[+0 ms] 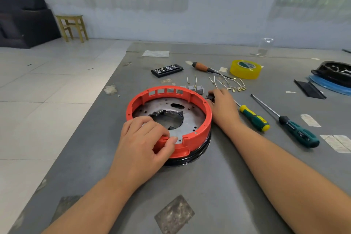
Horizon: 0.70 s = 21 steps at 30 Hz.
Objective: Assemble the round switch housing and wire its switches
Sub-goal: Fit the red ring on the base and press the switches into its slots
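The round red switch housing (pixel 206 118) sits on a black ring at the table's middle, with a perforated metal plate (pixel 190 118) inside it. My left hand (pixel 144 138) grips the housing's near rim, thumb on the red edge. My right hand (pixel 224 108) is just right of the housing and pinches a small black switch (pixel 210 98). Grey switches (pixel 195 89) stand behind the far rim. Short wires with brass terminals (pixel 230 84) lie beyond my right hand.
Right of my right arm lie a yellow-green screwdriver (pixel 253 118) and a dark teal one (pixel 296 131). Further back are a wooden-handled tool (pixel 202 67), a yellow tape roll (pixel 246 69) and a black bit case (pixel 167 70). A black part on blue film (pixel 334 74) sits far right.
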Tool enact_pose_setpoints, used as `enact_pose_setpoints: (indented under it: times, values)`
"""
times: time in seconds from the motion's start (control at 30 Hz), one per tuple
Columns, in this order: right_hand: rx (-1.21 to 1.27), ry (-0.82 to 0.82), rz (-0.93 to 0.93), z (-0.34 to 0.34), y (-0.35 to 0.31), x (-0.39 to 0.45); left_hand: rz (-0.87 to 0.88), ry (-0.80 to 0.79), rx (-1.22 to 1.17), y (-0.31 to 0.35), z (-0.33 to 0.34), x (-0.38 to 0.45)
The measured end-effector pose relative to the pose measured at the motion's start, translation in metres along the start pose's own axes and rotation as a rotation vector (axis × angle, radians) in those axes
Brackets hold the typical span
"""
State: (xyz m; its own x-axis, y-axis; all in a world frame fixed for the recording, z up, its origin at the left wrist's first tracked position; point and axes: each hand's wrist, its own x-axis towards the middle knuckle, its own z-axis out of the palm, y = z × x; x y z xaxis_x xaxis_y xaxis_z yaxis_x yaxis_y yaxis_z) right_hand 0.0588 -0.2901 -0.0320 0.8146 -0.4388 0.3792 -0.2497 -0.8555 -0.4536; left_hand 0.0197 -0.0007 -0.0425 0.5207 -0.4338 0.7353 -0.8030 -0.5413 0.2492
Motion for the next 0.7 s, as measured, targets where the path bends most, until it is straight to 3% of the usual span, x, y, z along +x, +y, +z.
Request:
enact_pose_setpoints:
  times: [0.27, 0.43, 0.7]
  values:
    - [0.361, 0.268, -0.212, -0.052, -0.010, -0.072, 0.000, -0.049, 0.052, 0.019, -0.007, -0.008]
    - [0.399, 0.227, -0.419, -0.066, -0.044, -0.109, -0.018, -0.090, 0.084, 0.033, -0.017, -0.003]
    - [0.314, 0.240, -0.462, -0.057, -0.069, -0.132, -0.097, -0.039, -0.035, 0.051, -0.010, -0.001]
